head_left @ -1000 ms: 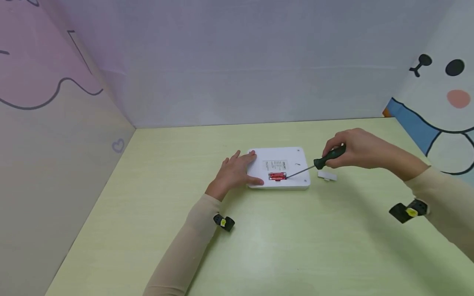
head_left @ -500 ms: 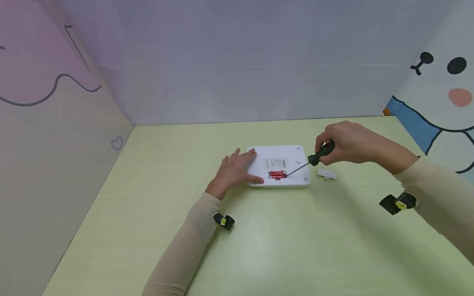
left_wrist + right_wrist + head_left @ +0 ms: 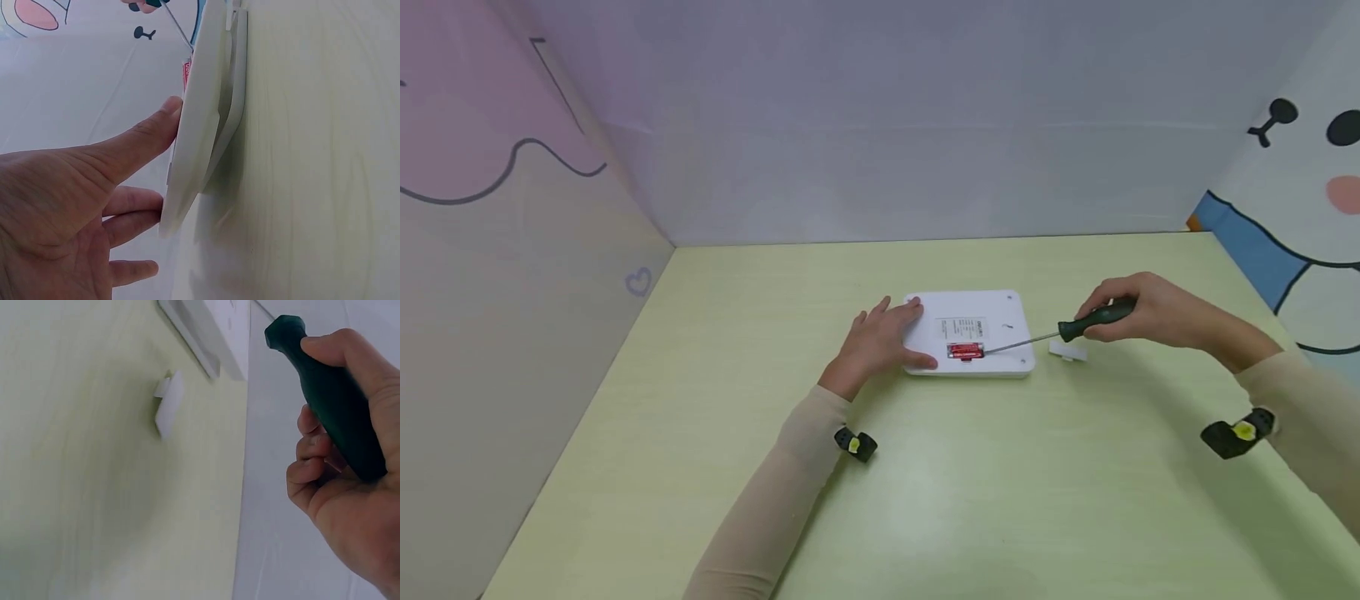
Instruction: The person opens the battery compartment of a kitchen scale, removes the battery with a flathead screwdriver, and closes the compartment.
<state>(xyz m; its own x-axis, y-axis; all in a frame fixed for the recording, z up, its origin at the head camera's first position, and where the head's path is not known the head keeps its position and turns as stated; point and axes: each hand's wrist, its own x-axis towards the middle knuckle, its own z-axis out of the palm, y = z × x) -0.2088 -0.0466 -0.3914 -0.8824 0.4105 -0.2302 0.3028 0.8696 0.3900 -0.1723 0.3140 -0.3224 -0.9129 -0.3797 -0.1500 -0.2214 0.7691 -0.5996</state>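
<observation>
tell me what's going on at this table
A person is working on a flat white device that lies on the table with its labelled side up. The right hand holds a dark green screwdriver, its tip at the right end of the red batteries; whether it touches them is hard to tell. The left hand rests against the device's left side. The batteries sit in their open slot, and a small white cover lies on the table to the right.

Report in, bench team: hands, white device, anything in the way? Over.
Left hand resting on white device. Right hand gripping screwdriver, tip at red batteries. Small white cover lying apart, beside device; nothing seen blocking the screwdriver.
</observation>
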